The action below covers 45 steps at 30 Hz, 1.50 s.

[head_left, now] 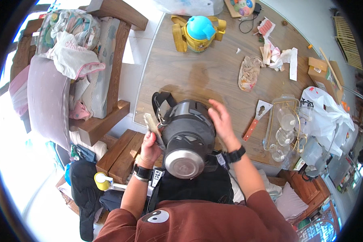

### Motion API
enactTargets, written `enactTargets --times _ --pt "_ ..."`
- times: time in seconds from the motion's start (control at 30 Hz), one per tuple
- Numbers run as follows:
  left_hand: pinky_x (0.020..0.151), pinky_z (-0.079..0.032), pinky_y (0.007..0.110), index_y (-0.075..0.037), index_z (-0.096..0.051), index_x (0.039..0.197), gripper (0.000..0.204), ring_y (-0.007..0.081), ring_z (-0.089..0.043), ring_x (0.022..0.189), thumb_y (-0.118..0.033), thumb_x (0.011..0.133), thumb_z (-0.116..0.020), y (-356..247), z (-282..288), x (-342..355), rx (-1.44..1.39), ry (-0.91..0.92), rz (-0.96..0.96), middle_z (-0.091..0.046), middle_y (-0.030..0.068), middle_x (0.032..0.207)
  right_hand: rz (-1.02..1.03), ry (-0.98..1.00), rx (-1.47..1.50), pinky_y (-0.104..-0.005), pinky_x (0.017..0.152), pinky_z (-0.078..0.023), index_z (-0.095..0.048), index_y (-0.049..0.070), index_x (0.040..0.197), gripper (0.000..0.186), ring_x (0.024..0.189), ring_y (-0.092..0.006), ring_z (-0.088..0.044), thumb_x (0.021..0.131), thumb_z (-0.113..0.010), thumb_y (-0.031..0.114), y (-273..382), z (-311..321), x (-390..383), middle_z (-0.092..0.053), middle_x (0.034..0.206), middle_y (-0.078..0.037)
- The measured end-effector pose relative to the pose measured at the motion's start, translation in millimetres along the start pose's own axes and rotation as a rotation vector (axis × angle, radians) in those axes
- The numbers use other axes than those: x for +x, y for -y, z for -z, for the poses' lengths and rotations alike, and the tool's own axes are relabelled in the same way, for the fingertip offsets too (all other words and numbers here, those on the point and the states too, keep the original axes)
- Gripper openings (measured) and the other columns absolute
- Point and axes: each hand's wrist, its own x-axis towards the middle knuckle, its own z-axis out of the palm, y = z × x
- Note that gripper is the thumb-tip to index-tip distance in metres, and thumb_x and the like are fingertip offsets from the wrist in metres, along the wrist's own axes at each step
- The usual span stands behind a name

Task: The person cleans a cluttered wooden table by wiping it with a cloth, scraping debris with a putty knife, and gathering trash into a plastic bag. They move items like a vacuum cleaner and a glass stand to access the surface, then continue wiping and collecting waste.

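A big black flask (191, 125) with a silver metal base (184, 164) tilts in front of my body, its base toward me. A black strap with a metal clip (161, 107) hangs off its left side. My left hand (150, 150) is closed on a narrow, pale comb (154, 128) with fine ridges, upright against the flask's left side. My right hand (222, 123) is at the flask's right side, fingers stretched out; whether they touch it I cannot tell. What bears the flask's weight is hidden.
Toward the far edge of the wooden table (213, 76) stands a yellow bottle with a blue lid (199, 30). To the right lie a crumpled cloth (251, 72), an orange-handled scraper (256, 119), a rack of glasses (285, 125) and a white plastic bag (326, 117). Left is a cushioned wooden seat (109, 68).
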Motion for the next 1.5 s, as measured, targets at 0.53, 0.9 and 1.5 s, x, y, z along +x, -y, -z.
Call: enactTargets --times 0.53,0.9,1.5 --pt "0.107 -0.035 0.032 -0.001 -0.05 0.139 0.051 0.0146 -0.052 0.121 -0.019 0.093 -0.064 81 -54 11 0.018 0.272 0.372 -0.057 0.0036 0.134 -0.37 -0.069 0.358 -0.0347 0.112 -0.033 -0.041 0.0 0.144 0.055 0.131 -0.0223 -0.046 0.105 -0.036 0.038 -22 105 -95 -0.047 0.143 -0.013" --pt "0.072 -0.053 0.028 -0.004 -0.056 0.115 0.023 0.0122 -0.063 0.08 -0.022 0.1 -0.055 24 48 74 0.877 -0.131 0.307 -0.066 0.005 0.094 -0.783 -0.477 0.37 -0.0315 0.076 -0.054 -0.062 0.001 0.114 0.032 0.089 -0.0204 -0.067 0.096 -0.058 0.027 -87 57 -265 -0.067 0.106 -0.011" --pt "0.059 -0.057 0.032 -0.004 -0.06 0.111 0.024 0.0218 -0.069 0.073 -0.02 0.095 -0.056 -162 163 -113 1.17 -0.398 0.233 -0.065 0.0102 0.093 -0.316 0.001 -0.334 -0.0412 0.079 -0.054 -0.066 0.004 0.114 0.031 0.085 -0.0326 -0.07 0.09 -0.05 0.015 -20 -11 -294 -0.072 0.097 -0.019"
